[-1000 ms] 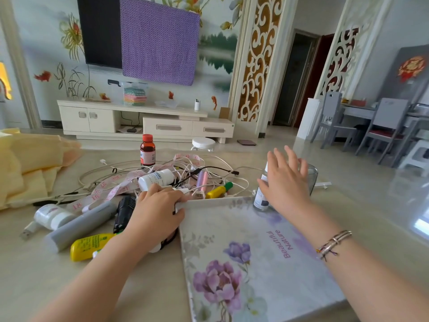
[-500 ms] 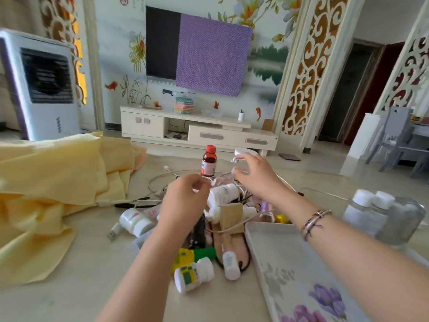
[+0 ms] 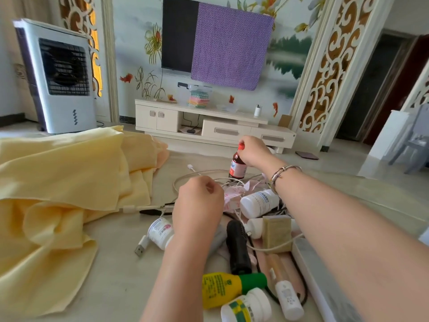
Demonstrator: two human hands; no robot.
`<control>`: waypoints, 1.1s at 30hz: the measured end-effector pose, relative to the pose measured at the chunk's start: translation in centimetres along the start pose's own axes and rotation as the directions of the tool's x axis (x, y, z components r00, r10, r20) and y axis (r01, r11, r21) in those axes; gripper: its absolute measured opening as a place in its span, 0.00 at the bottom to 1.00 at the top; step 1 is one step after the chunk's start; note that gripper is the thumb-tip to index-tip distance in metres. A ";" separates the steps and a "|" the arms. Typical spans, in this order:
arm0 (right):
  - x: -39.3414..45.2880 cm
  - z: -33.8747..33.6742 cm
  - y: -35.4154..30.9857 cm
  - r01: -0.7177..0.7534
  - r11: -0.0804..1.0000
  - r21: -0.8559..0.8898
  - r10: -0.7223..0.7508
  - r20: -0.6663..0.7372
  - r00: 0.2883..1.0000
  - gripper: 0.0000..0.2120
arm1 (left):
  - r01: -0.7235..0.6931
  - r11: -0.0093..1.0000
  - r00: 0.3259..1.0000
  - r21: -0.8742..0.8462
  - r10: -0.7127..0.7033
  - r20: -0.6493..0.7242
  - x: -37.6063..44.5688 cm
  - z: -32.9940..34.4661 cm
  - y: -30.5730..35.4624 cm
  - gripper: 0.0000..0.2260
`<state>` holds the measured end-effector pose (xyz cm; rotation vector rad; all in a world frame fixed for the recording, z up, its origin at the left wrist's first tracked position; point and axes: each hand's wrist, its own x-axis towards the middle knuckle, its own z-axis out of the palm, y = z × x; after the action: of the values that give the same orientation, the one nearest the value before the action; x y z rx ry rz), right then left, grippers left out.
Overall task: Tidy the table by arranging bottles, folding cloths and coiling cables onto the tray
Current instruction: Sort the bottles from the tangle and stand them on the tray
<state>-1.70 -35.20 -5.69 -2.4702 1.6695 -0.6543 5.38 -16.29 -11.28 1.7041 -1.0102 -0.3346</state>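
A brown bottle (image 3: 237, 168) with a red cap stands at the far side of the clutter. My right hand (image 3: 254, 151) is closed around its cap and neck. My left hand (image 3: 200, 202) hovers over the middle of the pile with its fingers curled; I see nothing in it. Under and around it lie tangled cables (image 3: 197, 175), a pink tape measure (image 3: 234, 194), a white bottle (image 3: 258, 203), a pink-labelled white bottle (image 3: 159, 231), a black cylinder (image 3: 238, 248) and a yellow bottle with a green cap (image 3: 222, 289). The tray's edge (image 3: 311, 271) shows at the bottom right. A yellow cloth (image 3: 58, 182) lies crumpled on the left.
A USB plug (image 3: 140, 248) lies loose near the cloth. A small white bottle (image 3: 246, 307) and a white tube (image 3: 287, 297) lie at the near edge. Beyond the table stand an air cooler (image 3: 58, 75) and a white TV cabinet (image 3: 209, 123).
The view has swung left, away from the tray. My right hand has reached forward and closed on the brown bottle's cap. My left hand has left the tray's corner and now hovers curled.
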 end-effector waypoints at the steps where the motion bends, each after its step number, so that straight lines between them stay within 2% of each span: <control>1: -0.1 0.1 0.2 -0.018 1.000 0.002 0.018 -0.033 0.999 0.11 | -0.013 1.000 1.000 0.008 0.013 0.000 -0.1 0.0 0.1 0.08; 4: -1.4 -0.9 0.9 -0.034 0.995 0.098 0.050 -0.164 0.985 0.09 | -0.039 0.999 0.999 0.016 0.039 -0.003 -0.6 0.3 0.6 0.08; 7: -3.9 -3.7 1.8 0.035 0.966 0.255 0.037 -0.273 0.961 0.10 | -0.072 0.996 0.997 0.046 0.072 -0.001 -1.4 0.6 1.0 0.08; 11: -9.5 -8.4 4.2 0.137 0.920 0.368 -0.014 -0.317 0.948 0.13 | -0.116 0.986 0.993 0.118 0.113 0.035 -3.2 1.1 1.8 0.08; 13: -12.5 -10.6 5.9 0.137 0.917 0.374 -0.007 -0.328 0.945 0.12 | -0.153 0.976 0.987 0.158 0.144 0.064 -4.1 1.4 2.6 0.08; 15: -15.6 -12.6 7.5 0.095 0.925 0.367 0.013 -0.281 0.960 0.12 | -0.207 0.959 0.976 0.191 0.190 0.103 -5.3 1.8 3.6 0.09; 20: -21.5 -14.6 11.5 0.025 0.968 0.248 0.016 -0.162 0.987 0.11 | -0.367 0.902 0.927 0.230 0.335 0.167 -7.3 3.4 5.2 0.08; 25: -23.6 -14.9 14.3 -0.041 0.999 0.017 0.043 -0.166 0.985 0.09 | -0.481 0.852 0.872 0.205 0.442 0.209 -8.3 5.2 5.3 0.06; 29: -23.5 -14.3 15.3 -0.040 0.978 -0.206 0.000 -0.191 0.982 0.11 | -0.530 0.802 0.842 0.275 0.458 0.285 -8.5 5.6 5.0 0.03; 33: -23.7 -13.8 15.8 -0.048 0.913 -0.405 -0.043 -0.212 0.976 0.12 | -0.564 0.759 0.822 0.326 0.478 0.309 -8.7 5.9 4.6 0.01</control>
<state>-28.20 -17.84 -5.10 -2.7557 2.0792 -0.6508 -5.79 -13.85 -11.69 1.6710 -1.7642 0.0822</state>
